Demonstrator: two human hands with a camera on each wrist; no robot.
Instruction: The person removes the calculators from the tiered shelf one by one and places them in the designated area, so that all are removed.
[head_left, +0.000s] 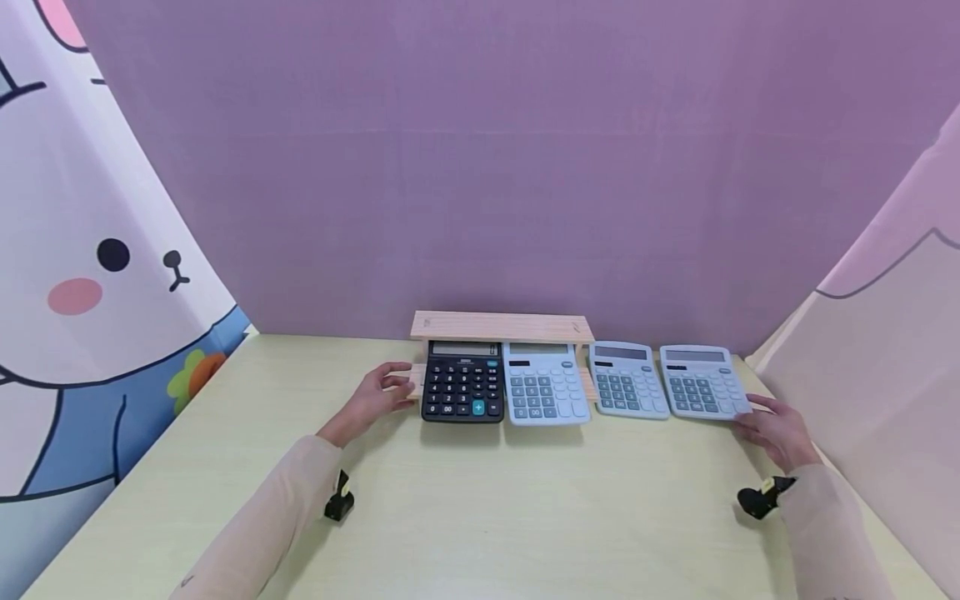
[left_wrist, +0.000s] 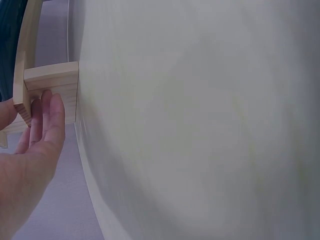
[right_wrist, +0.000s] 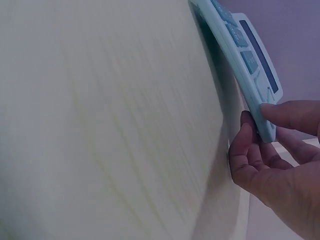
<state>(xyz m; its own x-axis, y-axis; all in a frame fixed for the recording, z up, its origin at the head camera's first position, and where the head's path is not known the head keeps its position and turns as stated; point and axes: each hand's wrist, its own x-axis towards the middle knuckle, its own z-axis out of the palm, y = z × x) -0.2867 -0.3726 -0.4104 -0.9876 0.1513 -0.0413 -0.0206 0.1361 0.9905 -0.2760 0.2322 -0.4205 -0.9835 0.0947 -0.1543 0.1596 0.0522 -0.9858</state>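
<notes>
At the left end of a small wooden rack (head_left: 502, 326), my left hand (head_left: 378, 393) grips a low board, thumb on one side and fingers behind; the left wrist view shows this wooden end (left_wrist: 52, 75) closely. Leaning on the rack are a black calculator (head_left: 462, 383) and, right beside it, a light blue calculator (head_left: 547, 387). My right hand (head_left: 776, 433) pinches the lower right corner of the rightmost light blue calculator (head_left: 703, 383), its thumb on the front face and fingers underneath. In the right wrist view that calculator (right_wrist: 250, 65) is tilted, keys facing up and away.
Another light blue calculator (head_left: 628, 381) leans between the rack and the rightmost one. A purple cloth backdrop (head_left: 510, 183) rises behind the pale wooden table (head_left: 540, 517). Cartoon-printed cloth (head_left: 112, 333) borders the left side, and a pale cloth wall (head_left: 885, 358) the right.
</notes>
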